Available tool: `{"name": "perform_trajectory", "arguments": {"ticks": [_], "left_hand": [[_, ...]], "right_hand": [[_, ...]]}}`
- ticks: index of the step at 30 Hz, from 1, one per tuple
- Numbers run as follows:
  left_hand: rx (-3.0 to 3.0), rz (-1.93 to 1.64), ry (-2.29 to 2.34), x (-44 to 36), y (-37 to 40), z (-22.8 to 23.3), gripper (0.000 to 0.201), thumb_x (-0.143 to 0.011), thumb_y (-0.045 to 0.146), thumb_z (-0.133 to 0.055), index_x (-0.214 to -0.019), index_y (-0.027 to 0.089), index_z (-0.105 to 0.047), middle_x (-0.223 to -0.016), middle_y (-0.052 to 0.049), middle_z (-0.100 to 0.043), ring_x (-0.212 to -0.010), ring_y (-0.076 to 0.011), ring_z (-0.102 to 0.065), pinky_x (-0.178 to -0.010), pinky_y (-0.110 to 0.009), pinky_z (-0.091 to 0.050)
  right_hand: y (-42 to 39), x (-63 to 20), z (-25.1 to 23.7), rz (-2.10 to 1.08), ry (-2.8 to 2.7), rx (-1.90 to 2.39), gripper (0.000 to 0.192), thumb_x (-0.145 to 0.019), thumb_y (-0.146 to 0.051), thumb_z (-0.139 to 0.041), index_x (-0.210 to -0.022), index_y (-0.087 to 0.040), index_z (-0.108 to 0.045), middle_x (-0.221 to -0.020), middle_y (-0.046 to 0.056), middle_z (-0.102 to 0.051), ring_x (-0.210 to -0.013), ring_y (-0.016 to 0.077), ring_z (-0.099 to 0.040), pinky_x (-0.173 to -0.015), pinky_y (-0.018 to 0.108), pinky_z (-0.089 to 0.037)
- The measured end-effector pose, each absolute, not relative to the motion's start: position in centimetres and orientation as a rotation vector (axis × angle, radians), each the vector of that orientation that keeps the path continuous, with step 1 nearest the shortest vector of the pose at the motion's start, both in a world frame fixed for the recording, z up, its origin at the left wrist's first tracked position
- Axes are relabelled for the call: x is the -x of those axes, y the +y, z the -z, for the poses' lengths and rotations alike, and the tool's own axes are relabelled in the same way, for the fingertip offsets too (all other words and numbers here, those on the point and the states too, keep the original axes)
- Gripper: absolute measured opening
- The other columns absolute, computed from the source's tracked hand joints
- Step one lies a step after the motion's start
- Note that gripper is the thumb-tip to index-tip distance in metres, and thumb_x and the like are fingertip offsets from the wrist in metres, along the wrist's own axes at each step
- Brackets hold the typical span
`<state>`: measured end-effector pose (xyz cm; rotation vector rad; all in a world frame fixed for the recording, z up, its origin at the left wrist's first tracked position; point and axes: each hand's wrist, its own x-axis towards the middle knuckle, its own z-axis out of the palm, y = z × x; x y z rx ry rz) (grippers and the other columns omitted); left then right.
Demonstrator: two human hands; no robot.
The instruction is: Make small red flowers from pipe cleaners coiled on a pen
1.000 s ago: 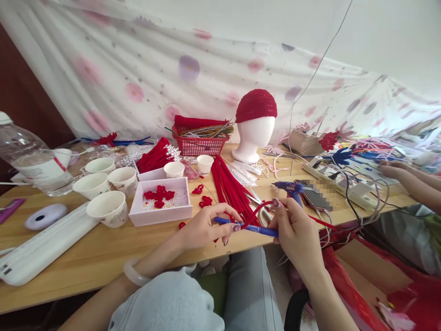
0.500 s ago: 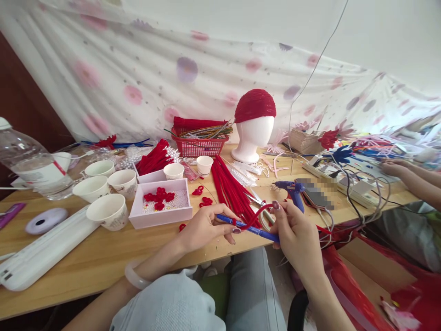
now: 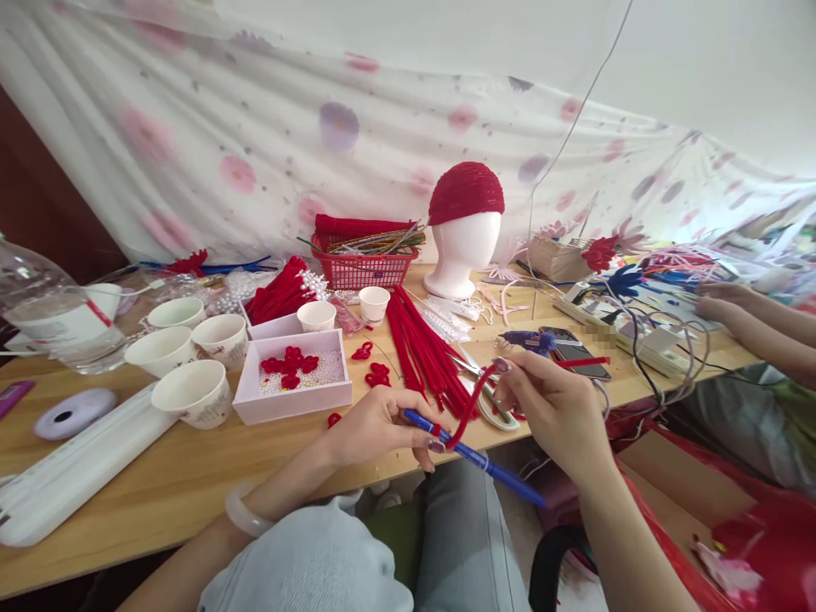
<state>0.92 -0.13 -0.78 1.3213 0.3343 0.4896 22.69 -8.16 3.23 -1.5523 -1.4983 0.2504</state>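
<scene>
One pen (image 3: 483, 461) tilted lower, one stem (image 3: 472, 408) held

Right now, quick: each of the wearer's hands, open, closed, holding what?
Left hand: closed, holding the blue pen.
Right hand: closed, pinching the red fuzzy strip.

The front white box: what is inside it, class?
The front white box holds red looped pieces among small pale beads. Whatever lies directly beneath the red looped pieces is covered from view.

White bangle (image 3: 242, 516), pale blue trousers (image 3: 468, 518)
</scene>
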Motion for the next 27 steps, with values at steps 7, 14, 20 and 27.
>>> {"name": "perform_trajectory", "arguments": {"ticks": [7, 14, 20, 27], "left_hand": [[-1.279, -0.548, 0.321, -1.4, -0.6, 0.5, 0.028, -0.066, 0.037, -0.087, -0.076, 0.014, -0.075, -0.069, -0.004, -0.075, -0.057, -0.0167, -0.070, -0.061, -0.028, -0.058], [-1.144, -0.828, 0.334, -1.9, -0.3, 0.2, 0.033, -0.065, 0.042, -0.088, -0.075, 0.014, -0.073, -0.061, -0.004, -0.073, -0.049, -0.0155, -0.066, -0.055, -0.028, -0.056], [-1.152, -0.914, 0.413, -1.8, 0.3, -0.2, 0.036, -0.072, 0.046, -0.083, -0.080, 0.012, -0.073, -0.060, -0.002, -0.070, -0.050, -0.0134, -0.064, -0.052, -0.025, -0.052], [-1.098, -0.863, 0.439, -2.4, 0.2, -0.4, 0.043, -0.066, 0.053, -0.084, -0.074, 0.013, -0.068, -0.052, 0.001, -0.063, -0.043, -0.0118, -0.059, -0.047, -0.024, -0.050]], "right_hand": [[-5.0, -20.1, -1.9, -0.212, -1.425, 1.581, 0.038, -0.096, -0.043, -0.051, -0.066, -0.021, -0.057, -0.045, -0.003, -0.056, -0.040, 0.0126, -0.051, -0.046, 0.024, -0.039], [-4.9, -18.8, 0.2, -0.395, -1.433, 1.724, 0.037, -0.095, -0.040, -0.045, -0.063, -0.022, -0.050, -0.042, -0.003, -0.053, -0.038, 0.0142, -0.052, -0.039, 0.022, -0.036], [-8.2, -19.2, -2.3, -0.708, -1.507, 1.680, 0.034, -0.095, -0.034, -0.043, -0.115, -0.015, -0.063, -0.044, -0.008, -0.052, -0.031, 0.0123, -0.045, -0.035, 0.021, -0.036], [-8.4, -19.9, -3.1, -0.343, -1.475, 1.440, 0.030, -0.094, -0.035, -0.052, -0.084, -0.018, -0.075, -0.047, -0.003, -0.058, -0.039, 0.0119, -0.051, -0.043, 0.023, -0.042]]}}
